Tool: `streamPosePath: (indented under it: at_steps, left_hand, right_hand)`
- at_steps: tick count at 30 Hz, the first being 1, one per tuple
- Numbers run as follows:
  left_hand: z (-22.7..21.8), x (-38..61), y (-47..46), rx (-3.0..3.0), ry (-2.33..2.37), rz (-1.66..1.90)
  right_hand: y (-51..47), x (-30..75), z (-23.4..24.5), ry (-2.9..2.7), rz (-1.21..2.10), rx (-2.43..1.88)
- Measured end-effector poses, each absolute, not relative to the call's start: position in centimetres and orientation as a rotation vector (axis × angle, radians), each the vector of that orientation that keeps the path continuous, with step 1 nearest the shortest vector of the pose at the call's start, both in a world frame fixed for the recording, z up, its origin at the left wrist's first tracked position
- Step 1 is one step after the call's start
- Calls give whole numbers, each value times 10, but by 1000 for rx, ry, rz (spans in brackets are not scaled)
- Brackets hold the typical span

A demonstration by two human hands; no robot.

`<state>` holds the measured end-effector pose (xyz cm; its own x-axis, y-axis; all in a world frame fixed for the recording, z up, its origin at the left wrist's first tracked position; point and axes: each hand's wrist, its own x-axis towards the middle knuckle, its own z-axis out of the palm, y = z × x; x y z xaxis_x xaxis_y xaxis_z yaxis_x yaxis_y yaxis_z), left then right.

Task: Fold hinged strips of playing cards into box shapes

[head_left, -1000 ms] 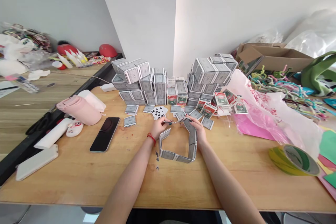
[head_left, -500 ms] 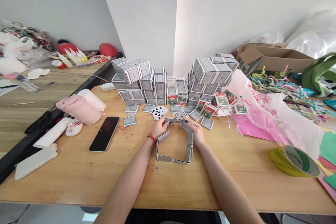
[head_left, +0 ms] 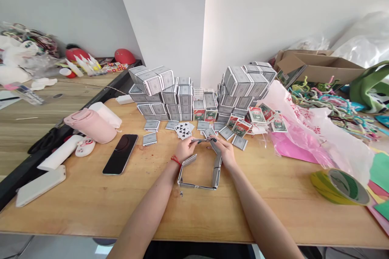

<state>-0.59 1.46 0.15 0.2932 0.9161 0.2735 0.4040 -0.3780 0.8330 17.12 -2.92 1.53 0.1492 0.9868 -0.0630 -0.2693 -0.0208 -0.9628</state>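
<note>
My left hand [head_left: 184, 150], with a red string on its wrist, pinches one end of a strip of folded playing cards [head_left: 199, 140]. The other end is gripped by the fingers of my right hand [head_left: 225, 151]. Grey-patterned cards joined to this strip form a rough four-sided frame [head_left: 216, 172] between my arms. Its near side stands on edge, and a gap shows at the far left beside a loose-ended flap [head_left: 190, 159]. Just beyond my hands lie a fan of face-up club cards [head_left: 184, 130] and several small face-down card stacks [head_left: 150, 139].
Tall card-block stacks stand at the back left [head_left: 184, 97] and back right [head_left: 238, 83], with card boxes [head_left: 241, 127] nearby. A phone [head_left: 120, 154], a pink bottle [head_left: 91, 125] and a mouse [head_left: 85, 147] lie left. Yellow tape [head_left: 322, 188] and a plastic bag [head_left: 328, 137] are right.
The strip between my hands has tilted, so it now shows nearly edge-on. The card frame has shifted slightly left. Both hands keep their hold.
</note>
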Motion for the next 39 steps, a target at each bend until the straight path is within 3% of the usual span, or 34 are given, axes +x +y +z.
streamPosePath:
  at_steps: [22,39]
  left_hand:
    - [3,-7,13,2040,1137,951]
    - [5,7,10,2010,1068,1020]
  right_hand:
    - [-33,170,23,-1053,1148,-1148]
    - [-33,170,24,-959,1302,-1127]
